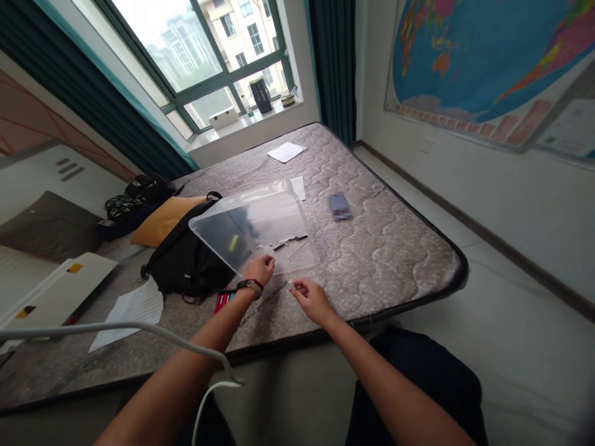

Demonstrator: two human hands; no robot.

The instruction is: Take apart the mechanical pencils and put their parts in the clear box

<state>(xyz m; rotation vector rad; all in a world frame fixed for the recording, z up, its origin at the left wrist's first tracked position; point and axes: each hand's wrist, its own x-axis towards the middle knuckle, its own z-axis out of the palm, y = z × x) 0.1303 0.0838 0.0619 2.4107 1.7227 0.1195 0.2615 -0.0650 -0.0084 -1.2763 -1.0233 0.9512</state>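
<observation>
A clear plastic sheet [260, 229] lies on the grey quilted mattress [381, 248], its left side propped on a black backpack [186, 260]. Several small dark pen parts [290, 240] rest on the sheet. My left hand [260, 269], with a watch at the wrist, is closed at the sheet's near edge, fingers curled on something I cannot make out. Just off the sheet's near edge, my right hand [309, 296] pinches a tiny pale piece [291, 284]. The two hands are a short way apart.
A blurred dark blue item [339, 206] and white papers [286, 152] lie farther back on the mattress. Beside the backpack are an orange cushion [162, 220], coloured pens [224, 300] and a paper sheet [132, 310]. A white cable [139, 331] crosses the foreground. A world map [488, 56] hangs on the right wall.
</observation>
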